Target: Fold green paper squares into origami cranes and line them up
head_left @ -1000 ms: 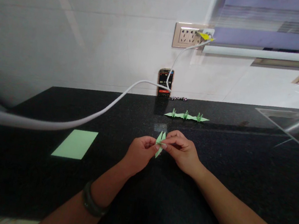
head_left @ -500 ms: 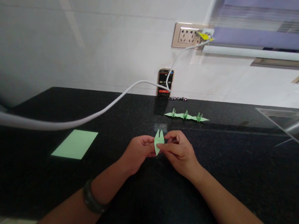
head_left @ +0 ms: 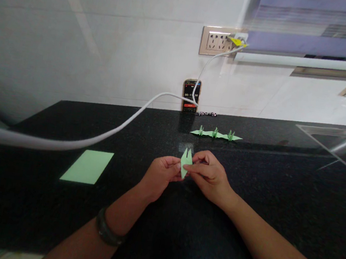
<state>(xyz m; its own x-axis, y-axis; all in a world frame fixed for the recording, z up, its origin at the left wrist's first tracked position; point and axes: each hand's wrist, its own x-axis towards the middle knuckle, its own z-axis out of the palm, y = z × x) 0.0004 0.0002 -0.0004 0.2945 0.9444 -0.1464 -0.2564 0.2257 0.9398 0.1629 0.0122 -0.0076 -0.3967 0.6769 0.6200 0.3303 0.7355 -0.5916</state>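
A small folded piece of green paper [head_left: 185, 162], narrow with two points at its top, is pinched between both hands just above the black counter [head_left: 245, 208]. My left hand [head_left: 160, 175] grips its left side with thumb and fingers closed. My right hand [head_left: 208, 175] pinches its right side, fingers curled. A dark band sits on my left wrist. Three finished green paper cranes [head_left: 215, 133] stand in a row farther back on the counter.
A flat green paper sheet [head_left: 86, 166] lies on the counter at the left. A phone [head_left: 191, 95] with a running timer leans on the wall, its white cable [head_left: 101, 136] sweeping left from a wall socket [head_left: 219, 41]. A steel sink [head_left: 344, 145] sits at the right.
The folded paper has been turned from a slant to nearly upright and raised a little. Both hands shifted their pinch slightly and stay in the same place.
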